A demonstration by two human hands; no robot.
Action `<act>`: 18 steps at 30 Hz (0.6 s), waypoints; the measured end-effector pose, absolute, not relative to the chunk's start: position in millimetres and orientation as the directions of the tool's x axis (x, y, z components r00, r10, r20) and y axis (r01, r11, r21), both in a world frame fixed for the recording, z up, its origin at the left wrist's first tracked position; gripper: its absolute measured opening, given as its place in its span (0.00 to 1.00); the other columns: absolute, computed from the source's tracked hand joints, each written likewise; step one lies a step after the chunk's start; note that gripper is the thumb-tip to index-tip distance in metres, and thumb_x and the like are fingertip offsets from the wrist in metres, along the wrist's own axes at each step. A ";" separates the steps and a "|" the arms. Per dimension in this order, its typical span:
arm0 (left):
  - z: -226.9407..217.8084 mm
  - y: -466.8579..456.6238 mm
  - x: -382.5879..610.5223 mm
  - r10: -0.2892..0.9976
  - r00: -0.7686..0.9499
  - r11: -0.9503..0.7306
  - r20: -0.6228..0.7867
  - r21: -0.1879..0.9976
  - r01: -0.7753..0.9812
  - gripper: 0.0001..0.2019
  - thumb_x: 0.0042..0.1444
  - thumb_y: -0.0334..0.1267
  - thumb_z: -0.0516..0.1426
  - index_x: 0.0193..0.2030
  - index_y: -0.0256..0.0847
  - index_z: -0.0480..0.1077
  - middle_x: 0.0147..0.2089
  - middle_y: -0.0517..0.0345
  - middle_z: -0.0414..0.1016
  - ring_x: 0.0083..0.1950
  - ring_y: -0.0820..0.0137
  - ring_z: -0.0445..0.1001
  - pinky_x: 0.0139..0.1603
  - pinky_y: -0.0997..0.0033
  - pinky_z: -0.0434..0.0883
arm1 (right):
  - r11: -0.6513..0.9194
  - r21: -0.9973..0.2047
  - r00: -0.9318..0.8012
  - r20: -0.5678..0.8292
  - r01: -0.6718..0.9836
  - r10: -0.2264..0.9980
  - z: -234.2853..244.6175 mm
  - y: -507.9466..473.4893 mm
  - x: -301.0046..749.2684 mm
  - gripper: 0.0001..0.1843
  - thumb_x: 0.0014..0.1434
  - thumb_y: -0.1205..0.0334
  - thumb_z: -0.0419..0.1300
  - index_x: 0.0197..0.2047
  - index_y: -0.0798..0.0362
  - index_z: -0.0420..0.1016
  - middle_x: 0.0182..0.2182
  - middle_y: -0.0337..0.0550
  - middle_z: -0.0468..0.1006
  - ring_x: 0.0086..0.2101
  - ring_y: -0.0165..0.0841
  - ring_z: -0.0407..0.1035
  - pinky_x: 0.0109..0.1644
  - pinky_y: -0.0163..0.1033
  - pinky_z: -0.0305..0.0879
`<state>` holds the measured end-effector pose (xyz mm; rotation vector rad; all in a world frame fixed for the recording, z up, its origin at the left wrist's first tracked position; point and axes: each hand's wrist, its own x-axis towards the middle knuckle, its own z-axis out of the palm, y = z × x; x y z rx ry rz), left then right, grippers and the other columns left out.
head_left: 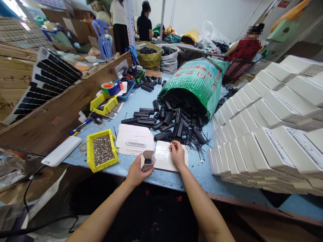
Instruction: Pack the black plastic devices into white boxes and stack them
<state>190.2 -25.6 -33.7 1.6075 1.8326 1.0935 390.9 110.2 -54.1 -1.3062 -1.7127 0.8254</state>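
Observation:
My left hand (135,173) is wrapped around a small white box (147,162), its top flaps open and something dark inside. Over a glossy white sheet (164,163), my right hand (178,155) has thumb and fingertips pinched together; whatever is between them is too small to make out. Beside the box lies a stack of white paper (136,136) printed with a line drawing. Black oblong plastic cases (168,117) are heaped just beyond both hands, with thin black strips (193,141) scattered at their right.
A green woven sack (191,75) lies with its mouth toward me. White boxes (267,144) are piled high on the right. At left are a yellow bin (106,166) of small metal parts, another yellow bin (111,104), and a white oblong device (62,151). Several people are in the background.

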 end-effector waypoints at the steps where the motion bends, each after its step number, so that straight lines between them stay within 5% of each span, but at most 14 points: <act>1: -32.4 -23.0 190.8 0.967 -0.185 -0.024 0.172 0.791 0.612 0.34 0.47 0.45 0.63 0.59 0.35 0.58 0.54 0.41 0.72 0.54 0.56 0.74 0.53 0.57 0.71 | 0.172 -0.908 -0.092 0.148 0.381 0.985 -51.1 109.2 391.2 0.18 0.62 0.56 0.48 0.51 0.57 0.65 0.29 0.43 0.74 0.27 0.33 0.71 0.33 0.40 0.71; 4: -26.2 -14.3 191.1 0.984 -0.072 -0.079 0.165 0.757 0.649 0.40 0.48 0.43 0.62 0.66 0.37 0.52 0.63 0.42 0.66 0.61 0.55 0.68 0.59 0.59 0.67 | -0.010 -0.994 -0.058 -0.016 0.105 0.998 -27.4 102.1 386.1 0.24 0.55 0.53 0.58 0.52 0.55 0.64 0.28 0.40 0.75 0.26 0.33 0.72 0.31 0.39 0.71; 7: -21.4 -10.8 189.9 0.997 0.004 -0.059 0.075 0.749 0.660 0.45 0.48 0.42 0.61 0.70 0.39 0.45 0.63 0.43 0.66 0.59 0.55 0.70 0.55 0.59 0.70 | 0.085 -0.996 -0.062 0.086 -0.033 0.994 2.1 75.3 374.9 0.21 0.56 0.54 0.62 0.50 0.51 0.65 0.31 0.41 0.77 0.32 0.34 0.74 0.38 0.41 0.72; 11: -25.5 -13.0 188.0 1.000 -0.018 0.012 -0.001 0.782 0.623 0.46 0.48 0.41 0.61 0.70 0.39 0.41 0.54 0.45 0.74 0.47 0.57 0.78 0.46 0.59 0.74 | 0.421 -0.874 -0.275 0.355 0.241 0.894 14.3 38.2 361.3 0.06 0.58 0.58 0.62 0.38 0.50 0.73 0.33 0.44 0.77 0.39 0.37 0.72 0.49 0.48 0.66; 13: -29.4 -13.1 187.1 0.999 -0.013 -0.027 0.044 0.793 0.608 0.40 0.49 0.41 0.60 0.67 0.40 0.48 0.52 0.46 0.74 0.46 0.59 0.77 0.45 0.60 0.74 | 0.485 -0.817 -0.335 0.384 0.312 0.861 7.3 33.3 357.4 0.07 0.59 0.57 0.61 0.34 0.50 0.76 0.37 0.46 0.77 0.43 0.40 0.69 0.53 0.50 0.63; 16: -31.3 -10.3 187.6 0.990 0.089 -0.141 0.109 0.774 0.617 0.24 0.50 0.41 0.59 0.55 0.43 0.62 0.51 0.49 0.73 0.47 0.61 0.76 0.45 0.62 0.72 | 0.249 -0.955 -0.225 0.211 0.158 0.951 -10.4 36.6 351.7 0.16 0.62 0.51 0.55 0.46 0.50 0.76 0.41 0.47 0.76 0.41 0.37 0.71 0.48 0.46 0.68; 18: -29.2 -7.2 190.1 0.991 0.114 -0.119 0.063 0.790 0.602 0.28 0.48 0.42 0.61 0.56 0.42 0.60 0.50 0.49 0.73 0.44 0.61 0.76 0.43 0.63 0.72 | 0.112 -0.994 -0.298 0.104 0.012 0.949 -20.5 38.7 347.0 0.21 0.62 0.48 0.55 0.52 0.50 0.74 0.44 0.47 0.77 0.41 0.37 0.72 0.47 0.44 0.70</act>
